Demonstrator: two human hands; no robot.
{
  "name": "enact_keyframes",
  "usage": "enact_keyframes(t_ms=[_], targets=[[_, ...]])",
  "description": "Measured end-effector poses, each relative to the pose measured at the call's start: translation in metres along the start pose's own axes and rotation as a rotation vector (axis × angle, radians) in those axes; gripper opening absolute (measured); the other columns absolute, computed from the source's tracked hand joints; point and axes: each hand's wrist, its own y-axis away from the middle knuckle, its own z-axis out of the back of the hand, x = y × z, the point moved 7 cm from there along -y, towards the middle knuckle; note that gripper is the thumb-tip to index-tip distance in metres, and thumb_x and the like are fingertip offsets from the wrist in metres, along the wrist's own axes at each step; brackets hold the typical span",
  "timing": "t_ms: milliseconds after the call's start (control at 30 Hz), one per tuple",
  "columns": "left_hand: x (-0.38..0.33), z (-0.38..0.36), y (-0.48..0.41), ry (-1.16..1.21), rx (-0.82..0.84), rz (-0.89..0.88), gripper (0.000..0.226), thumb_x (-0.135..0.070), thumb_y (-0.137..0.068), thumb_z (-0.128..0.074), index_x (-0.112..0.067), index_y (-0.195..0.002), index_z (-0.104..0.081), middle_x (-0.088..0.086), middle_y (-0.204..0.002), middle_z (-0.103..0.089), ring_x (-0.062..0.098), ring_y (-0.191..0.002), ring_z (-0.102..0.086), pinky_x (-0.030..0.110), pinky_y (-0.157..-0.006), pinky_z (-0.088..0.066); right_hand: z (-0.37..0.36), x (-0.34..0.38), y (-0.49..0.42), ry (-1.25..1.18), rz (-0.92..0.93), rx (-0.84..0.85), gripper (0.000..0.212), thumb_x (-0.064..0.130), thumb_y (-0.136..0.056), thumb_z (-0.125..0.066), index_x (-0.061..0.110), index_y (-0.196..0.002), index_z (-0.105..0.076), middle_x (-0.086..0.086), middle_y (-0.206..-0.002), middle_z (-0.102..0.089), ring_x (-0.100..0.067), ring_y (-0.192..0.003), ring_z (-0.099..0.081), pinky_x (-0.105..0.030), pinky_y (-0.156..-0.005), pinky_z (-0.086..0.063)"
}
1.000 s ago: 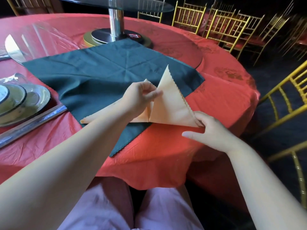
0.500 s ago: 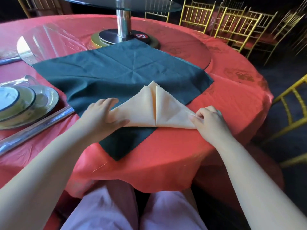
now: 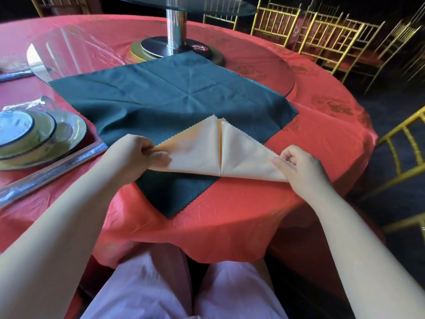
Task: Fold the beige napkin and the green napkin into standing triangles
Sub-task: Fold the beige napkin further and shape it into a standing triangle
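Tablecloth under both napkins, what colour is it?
The tablecloth is red, best seen in the head view.

The beige napkin (image 3: 197, 155) is lying flat as a triangle now — its right flap is not sticking up anymore; the left hand (image 3: 133, 155) is pinching the left corner instead of pressing it.

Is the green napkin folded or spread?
Spread. The green napkin lies flat as an open square, creases only, under the folded beige napkin.
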Motion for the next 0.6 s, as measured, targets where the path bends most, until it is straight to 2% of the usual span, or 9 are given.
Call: enact_keyframes(t_ms=[67,200,233,300,367,433,533,600], targets=[[0.004,0.005,0.005,-0.009,0.023,0.032,0.053,-0.039,-0.081,-0.066,-0.011,-0.052,-0.032,0.002,-0.051,-0.025,0.02,-0.049,-0.022,0.032,-0.047,-0.014,0.001,-0.002,0.004,-0.002,0.004,0.033,0.027,0.032,-0.087,-0.06,0.014,-0.072,-0.049,0.002,-0.05,-0.041,-0.013,-0.05,-0.038,-0.021,-0.048,-0.03],[0.01,0.004,0.017,-0.132,0.051,0.08,0.052,-0.046,-0.077,-0.068,-0.011,-0.051,-0.04,0.004,-0.05,-0.034,0.021,-0.048,-0.031,0.031,-0.046,-0.019,-0.004,-0.002,0.011,0.07,-0.02,0.078,0.025,0.038,-0.083,-0.061,0.018,-0.075,-0.047,-0.001,-0.05,-0.046,-0.018,-0.052,-0.044,-0.032,-0.05,-0.031],[0.01,0.003,0.019,-0.157,0.031,0.08,0.047,-0.048,-0.075,-0.069,-0.012,-0.055,-0.045,0.004,-0.053,-0.043,0.022,-0.051,-0.038,0.031,-0.047,-0.024,-0.006,-0.003,0.013,0.105,-0.03,0.08,0.024,0.04,-0.082,-0.06,0.021,-0.078,-0.047,-0.001,-0.052,-0.048,-0.02,-0.055,-0.047,-0.033,-0.051,-0.032],[0.011,0.002,0.022,-0.211,-0.023,0.094,0.039,-0.054,-0.073,-0.068,-0.017,-0.077,-0.054,0.005,-0.075,-0.06,0.025,-0.07,-0.053,0.032,-0.058,-0.036,-0.007,-0.002,0.014,0.169,-0.024,0.064,0.022,0.042,-0.082,-0.059,0.025,-0.085,-0.048,0.001,-0.054,-0.047,-0.024,-0.062,-0.05,-0.035,-0.053,-0.032],[0.006,-0.003,0.025,-0.318,-0.054,0.058,0.05,-0.058,-0.075,-0.062,-0.019,-0.105,-0.052,0.007,-0.1,-0.062,0.031,-0.096,-0.054,0.037,-0.077,-0.039,-0.006,0.001,0.015,0.212,-0.008,0.039,0.024,0.044,-0.083,-0.058,0.023,-0.091,-0.051,0.005,-0.057,-0.047,-0.027,-0.069,-0.051,-0.032,-0.059,-0.03],[-0.009,-0.011,0.028,-0.381,-0.059,-0.029,0.059,-0.059,-0.079,-0.055,-0.021,-0.123,-0.044,0.008,-0.116,-0.055,0.033,-0.112,-0.046,0.04,-0.089,-0.035,-0.005,0.005,0.017,0.275,0.007,0.016,0.029,0.047,-0.085,-0.056,0.019,-0.093,-0.054,0.0,-0.065,-0.058,-0.032,-0.077,-0.056,-0.031,-0.066,-0.03],[-0.023,-0.026,0.029,-0.381,-0.003,-0.069,0.055,-0.059,-0.085,-0.044,-0.023,-0.125,-0.04,0.008,-0.116,-0.048,0.032,-0.114,-0.042,0.039,-0.091,-0.034,-0.006,0.009,0.018,0.325,0.027,-0.004,0.036,0.051,-0.086,-0.053,0.015,-0.09,-0.056,-0.008,-0.081,-0.066,-0.035,-0.084,-0.058,-0.032,-0.068,-0.03],[-0.024,-0.03,0.025,-0.349,0.025,-0.063,0.044,-0.049,-0.091,-0.043,-0.017,-0.121,-0.042,0.009,-0.116,-0.048,0.032,-0.113,-0.042,0.038,-0.091,-0.034,-0.007,0.005,0.017,0.258,0.015,0.044,0.031,0.049,-0.088,-0.051,0.018,-0.084,-0.055,-0.006,-0.076,-0.064,-0.035,-0.079,-0.056,-0.032,-0.064,-0.03]])
